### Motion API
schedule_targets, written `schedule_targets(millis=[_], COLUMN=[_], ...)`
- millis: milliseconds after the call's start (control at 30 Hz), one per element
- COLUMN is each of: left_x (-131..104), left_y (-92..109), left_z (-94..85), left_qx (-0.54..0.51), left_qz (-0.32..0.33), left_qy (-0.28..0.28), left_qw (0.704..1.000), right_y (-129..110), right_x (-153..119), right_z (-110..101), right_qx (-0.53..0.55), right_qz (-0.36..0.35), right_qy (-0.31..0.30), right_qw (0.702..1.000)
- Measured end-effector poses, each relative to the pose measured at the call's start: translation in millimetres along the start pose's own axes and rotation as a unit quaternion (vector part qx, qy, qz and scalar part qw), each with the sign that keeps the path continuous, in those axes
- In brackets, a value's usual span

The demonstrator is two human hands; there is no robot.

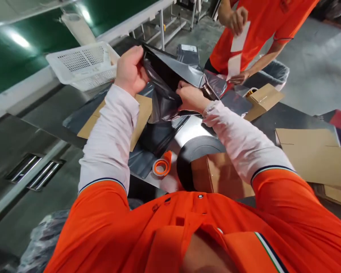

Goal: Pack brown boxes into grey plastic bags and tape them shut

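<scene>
A dark grey plastic bag (pixel 163 102) hangs between my two hands over the table, its mouth spread apart. My left hand (pixel 132 70) is closed on the bag's upper left corner. At the mouth's lower edge, my right hand (pixel 191 98) grips the plastic with fingers curled; some fingertips are hidden by the bag. Below the bag lie more dark plastic bags (pixel 156 138) and a flat brown cardboard piece (pixel 143 113). An orange tape dispenser (pixel 161 167) rests nearer to me, left of a round black disc (pixel 184 163) and a brown box (pixel 216 174).
A white perforated basket (pixel 82 62) stands at the back left, beside a green conveyor (pixel 39 41). Across the table a person in orange (pixel 235 49) holds white paper slips. Cardboard (pixel 309 151) and a small open box (pixel 264 98) lie right.
</scene>
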State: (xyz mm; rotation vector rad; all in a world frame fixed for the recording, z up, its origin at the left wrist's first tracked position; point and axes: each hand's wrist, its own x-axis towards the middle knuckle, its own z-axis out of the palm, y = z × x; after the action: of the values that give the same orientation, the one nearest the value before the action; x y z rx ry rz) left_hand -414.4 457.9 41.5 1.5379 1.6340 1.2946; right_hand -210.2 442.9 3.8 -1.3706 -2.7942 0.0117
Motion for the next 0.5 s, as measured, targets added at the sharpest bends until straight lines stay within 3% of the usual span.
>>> schedule_targets(millis=[100, 133, 200, 267, 300, 367, 433, 500], left_x=[-35.2, -51.9, -88.8, -123.4, -138.0, -162.3, -186.7, -219.6], left_y=[33.5, 47.9, 81.7, 119.1, 137.5, 171.0, 198.5, 222.5], left_z=[-7.3, -7.3, -3.6, 3.0, 6.1, 9.7, 9.5, 8.4], left_qx=[0.188, 0.218, 0.200, 0.162, 0.157, 0.190, 0.198, 0.125], left_qz=[0.111, 0.175, 0.313, 0.369, 0.349, 0.265, 0.145, 0.003], left_qy=[0.085, 0.077, -0.046, -0.184, -0.214, -0.212, -0.242, -0.284], left_qw=[0.972, 0.957, 0.927, 0.897, 0.899, 0.921, 0.939, 0.951], right_y=[-8.5, -11.2, -13.3, -7.8, -1.9, 14.8, 31.8, 39.4], right_x=[-35.7, -49.4, -80.8, -116.4, -134.6, -169.6, -206.0, -252.8], right_z=[-44.1, -60.5, -97.8, -139.4, -159.6, -194.0, -215.4, -222.5], right_qx=[-0.079, -0.078, -0.018, 0.120, 0.217, 0.358, 0.405, 0.410], right_qz=[-0.018, -0.011, 0.024, 0.017, -0.003, -0.031, -0.023, -0.011], right_qy=[0.001, 0.013, 0.027, 0.007, -0.021, -0.050, -0.076, -0.133], right_qw=[0.997, 0.997, 0.999, 0.993, 0.976, 0.932, 0.911, 0.902])
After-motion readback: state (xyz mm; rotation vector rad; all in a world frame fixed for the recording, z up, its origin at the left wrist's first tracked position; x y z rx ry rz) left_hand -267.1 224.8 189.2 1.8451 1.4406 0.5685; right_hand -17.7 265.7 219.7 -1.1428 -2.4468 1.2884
